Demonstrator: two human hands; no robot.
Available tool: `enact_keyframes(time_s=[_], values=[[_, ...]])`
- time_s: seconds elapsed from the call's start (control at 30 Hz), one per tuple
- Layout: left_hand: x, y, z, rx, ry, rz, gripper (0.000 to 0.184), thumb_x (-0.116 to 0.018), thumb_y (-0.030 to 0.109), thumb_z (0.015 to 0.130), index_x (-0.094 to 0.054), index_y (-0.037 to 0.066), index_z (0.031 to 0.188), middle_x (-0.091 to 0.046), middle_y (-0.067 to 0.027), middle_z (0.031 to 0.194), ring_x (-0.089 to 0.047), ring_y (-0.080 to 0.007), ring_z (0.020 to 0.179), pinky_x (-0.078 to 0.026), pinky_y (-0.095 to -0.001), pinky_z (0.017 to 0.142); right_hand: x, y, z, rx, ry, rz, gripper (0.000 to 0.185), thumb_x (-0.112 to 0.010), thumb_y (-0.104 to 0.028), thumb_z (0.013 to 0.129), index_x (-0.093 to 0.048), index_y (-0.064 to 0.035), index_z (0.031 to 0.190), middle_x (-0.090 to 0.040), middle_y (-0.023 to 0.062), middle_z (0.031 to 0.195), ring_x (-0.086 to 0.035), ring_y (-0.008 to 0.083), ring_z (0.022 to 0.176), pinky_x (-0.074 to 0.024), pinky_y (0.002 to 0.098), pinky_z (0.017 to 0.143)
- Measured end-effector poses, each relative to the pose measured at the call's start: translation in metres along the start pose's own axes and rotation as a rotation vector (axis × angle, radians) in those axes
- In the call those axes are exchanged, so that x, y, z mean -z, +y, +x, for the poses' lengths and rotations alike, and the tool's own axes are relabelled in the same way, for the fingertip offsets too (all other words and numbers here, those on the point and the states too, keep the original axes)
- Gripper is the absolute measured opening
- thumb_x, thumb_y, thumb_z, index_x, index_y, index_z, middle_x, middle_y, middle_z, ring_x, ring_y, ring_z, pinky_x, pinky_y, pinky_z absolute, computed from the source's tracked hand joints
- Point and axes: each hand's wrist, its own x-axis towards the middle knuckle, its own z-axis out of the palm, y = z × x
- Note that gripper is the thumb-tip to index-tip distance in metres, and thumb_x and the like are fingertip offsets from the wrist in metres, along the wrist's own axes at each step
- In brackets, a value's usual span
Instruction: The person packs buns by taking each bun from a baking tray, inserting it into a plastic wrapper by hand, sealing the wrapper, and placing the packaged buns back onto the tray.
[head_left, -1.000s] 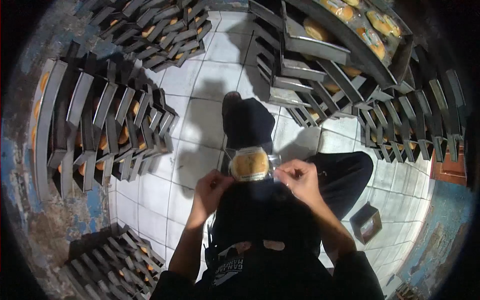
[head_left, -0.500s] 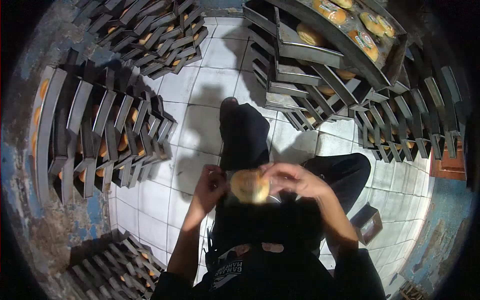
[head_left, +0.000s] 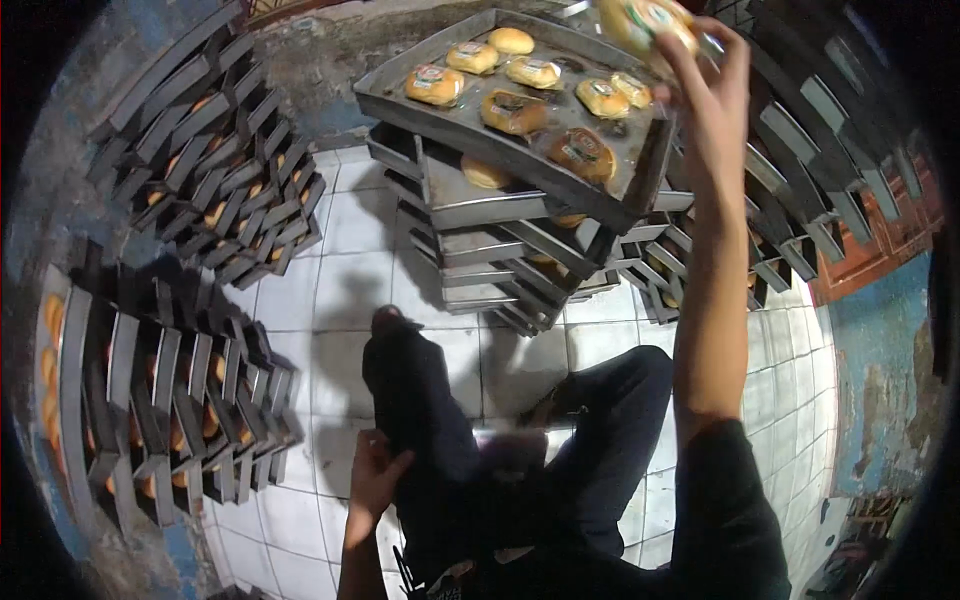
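Note:
My right hand (head_left: 708,85) is stretched out far forward at the upper right, closed on a bread bun (head_left: 640,22) with a clear, printed wrapper. It holds the bun above the back right corner of a metal baking tray (head_left: 400,107). On that tray lie several more buns, among them a wrapped bun (head_left: 434,84) at the left, a bun (head_left: 511,41) at the back and a darker wrapped bun (head_left: 582,155) near the front corner. Beside my left thigh, my left hand (head_left: 374,478) is empty, with its fingers loosely bent and the thumb apart.
Beneath the top tray, more trays (head_left: 490,208) are stacked crosswise with buns inside. Other tray stacks stand at the left (head_left: 165,400), the far left (head_left: 215,170) and the right (head_left: 800,130). White floor tiles (head_left: 345,240) run between them. A worn blue wall (head_left: 885,420) is at the right.
My right hand has carried the bun from over my lap forward and up to above the top tray. My left hand has dropped beside my thigh. The view has shifted to show more of the tray.

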Motion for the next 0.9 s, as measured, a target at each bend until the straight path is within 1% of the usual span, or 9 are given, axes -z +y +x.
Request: enact_keyframes(time_s=[0.07, 0.13, 0.23, 0.37, 0.47, 0.57, 0.7, 0.8, 0.9], values=[[-0.001, 0.011, -0.001, 0.007, -0.003, 0.012, 0.047, -0.084, 0.008, 0.089, -0.047, 0.009, 0.119, -0.049, 0.0019, 0.081, -0.047, -0.0086, 0.075, -0.04, -0.0254, 0.066, -0.005, 0.028, 0.041, -0.068, 0.014, -0.386, 0.053, -0.067, -0.037, 0.104, -0.055, -0.0019, 0.142, -0.062, 0.0225, 0.141, -0.063, 0.0311, 0.128, -0.0519, 0.0462, 0.104], [-0.001, 0.015, -0.005, 0.032, -0.008, 0.023, 0.047, -0.084, 0.008, 0.089, -0.047, 0.009, 0.119, -0.05, 0.0017, 0.082, -0.047, -0.0084, 0.075, -0.04, -0.0252, 0.066, 0.011, 0.136, 0.073, -0.24, -0.198, -0.346, 0.062, -0.074, -0.039, 0.102, -0.049, -0.0062, 0.148, -0.071, 0.0166, 0.123, -0.07, 0.0206, 0.106, -0.0553, 0.0334, 0.08], [0.0, 0.008, -0.004, 0.016, 0.027, 0.037, 0.048, -0.085, 0.008, 0.089, -0.047, 0.009, 0.119, -0.051, 0.0017, 0.081, -0.047, -0.0083, 0.072, -0.04, -0.0261, 0.066, 0.019, 0.135, 0.063, -0.549, -0.151, -0.513, 0.063, -0.062, -0.051, 0.105, -0.058, 0.0004, 0.142, -0.073, 0.0117, 0.118, -0.069, 0.0187, 0.104, -0.0552, 0.0364, 0.087], [0.007, -0.011, -0.002, -0.023, 0.043, 0.046, 0.048, -0.084, 0.009, 0.09, -0.048, 0.008, 0.12, -0.051, 0.0017, 0.079, -0.047, -0.0083, 0.071, -0.042, -0.027, 0.066, 0.036, 0.022, -0.006, -0.536, -0.371, 0.403, 0.066, -0.058, -0.054, 0.107, -0.062, 0.0043, 0.138, -0.073, 0.0065, 0.11, -0.066, 0.0164, 0.095, -0.0485, 0.0306, 0.094], [0.012, -0.02, 0.0, 0.082, 0.075, -0.08, 0.041, -0.08, 0.006, 0.093, -0.05, 0.006, 0.121, -0.06, -0.0026, 0.091, -0.056, -0.0087, 0.081, -0.047, -0.0249, 0.07, 0.076, -0.021, -0.082, -0.451, -0.939, 0.624, 0.053, -0.06, -0.048, 0.106, -0.07, 0.0039, 0.117, -0.074, 0.0123, 0.088, -0.069, 0.0152, 0.069, -0.0536, 0.0288, 0.058], [0.01, 0.005, 0.003, -0.144, 0.179, 0.138, 0.02, -0.075, 0.011, 0.1, -0.059, 0.004, 0.109, -0.06, -0.0023, 0.092, -0.056, -0.0098, 0.082, -0.048, -0.0277, 0.075, 0.058, -0.042, -0.178, -0.973, -1.445, 0.359, 0.028, -0.06, -0.023, 0.11, -0.076, 0.0006, 0.111, -0.08, 0.0103, 0.091, -0.072, 0.0135, 0.072, -0.0545, 0.0253, 0.06], [-0.016, 0.058, 0.003, -0.245, 0.141, 0.005, 0.016, -0.07, 0.007, 0.102, -0.059, 0.005, 0.114, -0.059, 0.0004, 0.095, -0.054, -0.0083, 0.085, -0.046, -0.0244, 0.078, 0.045, -0.008, -0.383, -0.435, -1.774, -0.631, 0.062, -0.058, -0.063, 0.102, -0.075, -0.0029, 0.107, -0.076, 0.0201, 0.095, -0.076, 0.0375, 0.095, -0.0564, 0.0523, 0.087], [-0.036, 0.079, 0.001, -0.229, 0.115, -0.058, 0.018, -0.069, 0.006, 0.102, -0.058, 0.006, 0.117, -0.058, 0.0006, 0.099, -0.054, -0.008, 0.088, -0.046, -0.0246, 0.08, 0.054, 0.013, -0.506, -0.109, -1.764, -0.734, 0.045, -0.059, -0.05, 0.103, -0.078, -0.009, 0.104, -0.077, 0.0147, 0.096, -0.075, 0.035, 0.094, -0.0563, 0.0494, 0.084], [-0.042, 0.082, -0.004, -0.203, 0.081, -0.082, 0.02, -0.069, 0.005, 0.102, -0.058, 0.006, 0.118, -0.058, 0.0002, 0.102, -0.055, -0.0082, 0.093, -0.047, -0.0251, 0.084, 0.037, 0.001, -0.523, -0.276, -1.906, -0.723, 0.027, -0.054, -0.026, 0.102, -0.076, -0.011, 0.1, -0.076, 0.0108, 0.103, -0.073, 0.0299, 0.102, -0.0541, 0.0451, 0.082]])
